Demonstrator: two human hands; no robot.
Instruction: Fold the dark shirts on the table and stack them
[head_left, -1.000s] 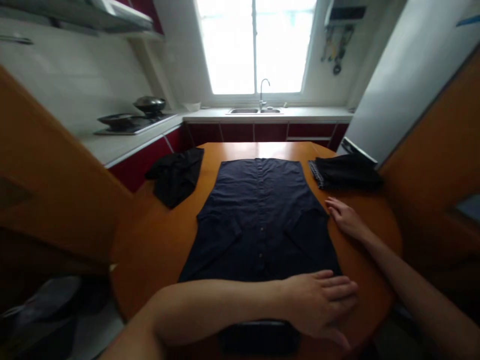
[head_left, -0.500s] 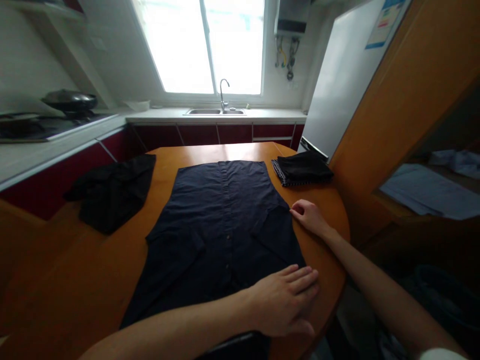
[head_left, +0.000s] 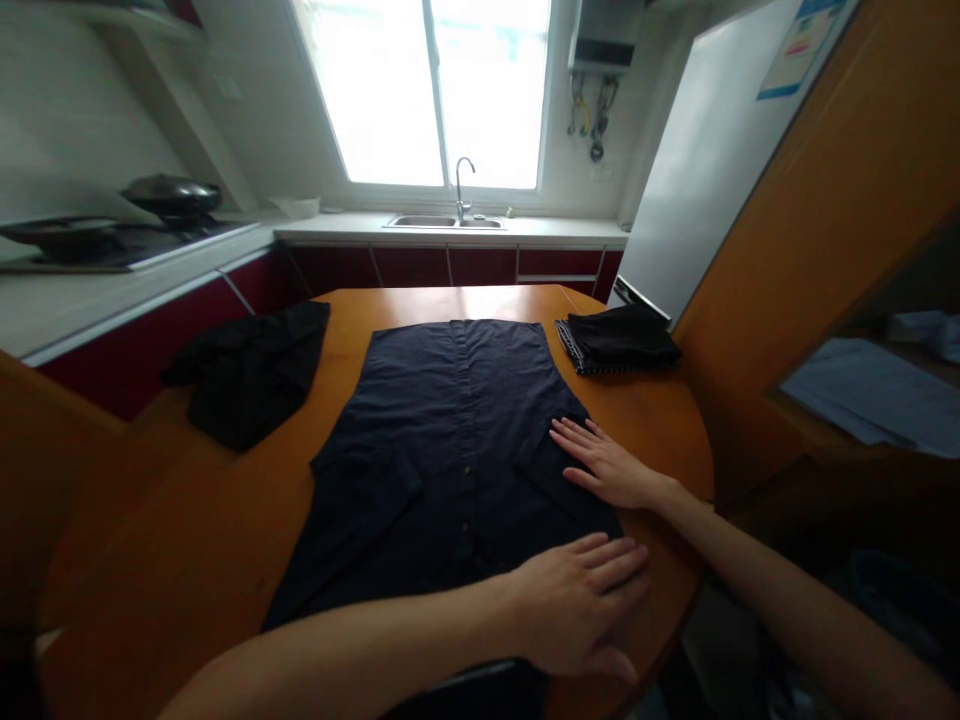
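Observation:
A dark navy button-front shirt (head_left: 450, 400) lies spread on the orange wooden table (head_left: 217, 540), its hem toward the window and its sleeves folded in over the body. My left hand (head_left: 577, 605) reaches across the near part of the shirt and rests flat at its right edge, fingers stretched out. Farther up that edge, my right hand (head_left: 604, 465) lies palm down on the shirt's folded right sleeve with its fingers spread. Neither hand grips anything. My left forearm hides part of the shirt's near end.
A folded stack of dark clothes (head_left: 622, 338) sits at the table's back right. One crumpled black garment (head_left: 255, 375) hangs over the left edge. Beyond are a sink (head_left: 427, 222), a stove with pans (head_left: 172, 195) and a white fridge (head_left: 697, 150).
My right hand has let go of the shirt's right edge and now lies flat with fingers spread on the fabric. My left hand stays in place; the view has shifted slightly left.

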